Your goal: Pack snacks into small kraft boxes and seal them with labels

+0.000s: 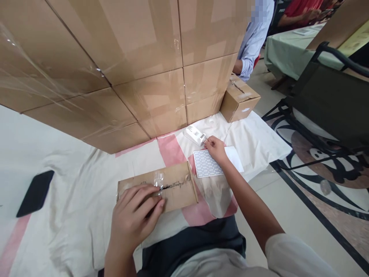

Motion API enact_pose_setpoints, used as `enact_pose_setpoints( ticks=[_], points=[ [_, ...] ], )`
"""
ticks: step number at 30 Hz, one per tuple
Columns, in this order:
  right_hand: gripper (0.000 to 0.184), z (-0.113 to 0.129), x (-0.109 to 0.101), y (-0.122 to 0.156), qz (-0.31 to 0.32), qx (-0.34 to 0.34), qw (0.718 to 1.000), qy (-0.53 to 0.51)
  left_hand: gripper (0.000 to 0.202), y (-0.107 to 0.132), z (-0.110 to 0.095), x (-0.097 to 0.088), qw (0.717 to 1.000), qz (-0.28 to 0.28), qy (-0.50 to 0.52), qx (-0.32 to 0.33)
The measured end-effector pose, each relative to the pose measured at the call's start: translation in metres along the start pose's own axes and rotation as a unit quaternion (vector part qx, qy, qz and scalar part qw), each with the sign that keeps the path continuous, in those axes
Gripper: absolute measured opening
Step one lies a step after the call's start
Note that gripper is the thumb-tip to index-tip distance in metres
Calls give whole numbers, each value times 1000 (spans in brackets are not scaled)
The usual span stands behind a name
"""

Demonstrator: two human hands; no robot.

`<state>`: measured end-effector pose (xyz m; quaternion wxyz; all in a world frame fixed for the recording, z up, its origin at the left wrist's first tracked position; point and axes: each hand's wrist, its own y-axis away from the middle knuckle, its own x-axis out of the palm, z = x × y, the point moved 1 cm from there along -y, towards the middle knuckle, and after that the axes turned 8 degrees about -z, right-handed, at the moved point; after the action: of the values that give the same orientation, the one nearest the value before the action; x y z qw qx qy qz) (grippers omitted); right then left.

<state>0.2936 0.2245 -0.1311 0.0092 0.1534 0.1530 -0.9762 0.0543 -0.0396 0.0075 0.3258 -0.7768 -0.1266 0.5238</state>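
A flat brown cardboard parcel (170, 186) with a taped seam lies on the white cloth in front of me. My left hand (135, 215) rests flat on its near left part, fingers spread. My right hand (215, 149) reaches over a white sheet of small blue-edged labels (206, 164); its fingers are pinched together at the sheet's far edge, and what they pinch is too small to make out. A small white tape dispenser (195, 135) sits just beyond that hand.
A wall of stacked taped cartons (121, 69) stands behind the cloth (72, 200). A black phone (35, 192) lies at the left. A small brown box (238, 99) sits at the back right. A person in a blue shirt (253, 38) and a dark folding chair (325, 100) are at the right.
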Motion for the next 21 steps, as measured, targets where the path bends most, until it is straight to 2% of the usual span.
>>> enact_pose_setpoints(
  ticks=[4,7,10,13,15,18,20,21],
  points=[
    [35,13,-5,9,-53,-72,996,-16,17,1,0,1,1000,-9,-1,-1],
    [32,26,-9,12,-86,-82,992,-43,16,1,-1,1,1000,-14,-7,5],
    [32,47,-15,18,-83,-101,990,-48,14,1,-1,1,1000,-19,-12,14],
    [36,78,-19,33,-72,-137,986,-53,12,3,-1,0,999,-35,-19,23],
    [36,100,-21,51,-71,-158,983,-62,14,6,-2,-2,996,-75,-23,34],
    [31,132,-24,83,-66,-201,974,-77,15,14,-9,-6,984,-174,-13,25],
    [22,151,-26,105,-59,-238,965,-92,10,19,-19,-7,977,-208,9,-33],
    [17,159,-28,116,-54,-257,959,-104,7,21,-25,-8,975,-205,29,-75]
  ],
)
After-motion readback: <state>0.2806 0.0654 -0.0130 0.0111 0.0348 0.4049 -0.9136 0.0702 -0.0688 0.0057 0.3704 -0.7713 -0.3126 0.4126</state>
